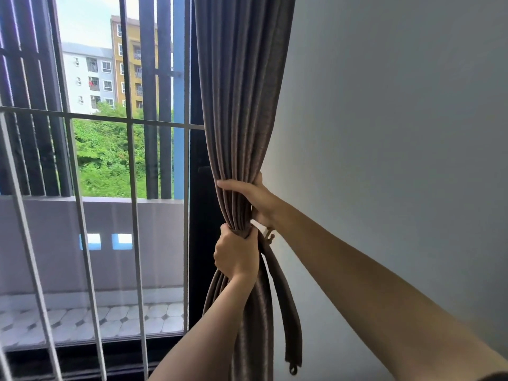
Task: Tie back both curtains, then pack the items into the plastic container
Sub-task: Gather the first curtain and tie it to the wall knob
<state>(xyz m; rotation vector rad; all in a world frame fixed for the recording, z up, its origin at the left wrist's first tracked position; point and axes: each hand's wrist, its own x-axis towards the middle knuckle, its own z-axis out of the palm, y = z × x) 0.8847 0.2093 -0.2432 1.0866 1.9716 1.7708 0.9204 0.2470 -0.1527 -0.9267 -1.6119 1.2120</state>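
Observation:
A grey-brown curtain (242, 92) hangs at the right side of the window, gathered into a bunch against the wall. My left hand (237, 254) grips the bunch from the front at its narrowest point. Just above it, my right hand (254, 199) wraps around the bunch from the wall side. A matching fabric tieback (286, 298) hangs loose to the right of the curtain, with a metal ring (293, 370) at its lower end. A small brass hook (270, 235) sticks out of the wall beside my right wrist. No plastic container is in view.
A white metal grille (132, 160) covers the window on the left, with a balcony and buildings beyond. The dark window frame (199, 243) stands right behind the curtain. A plain pale wall (398, 133) fills the right side.

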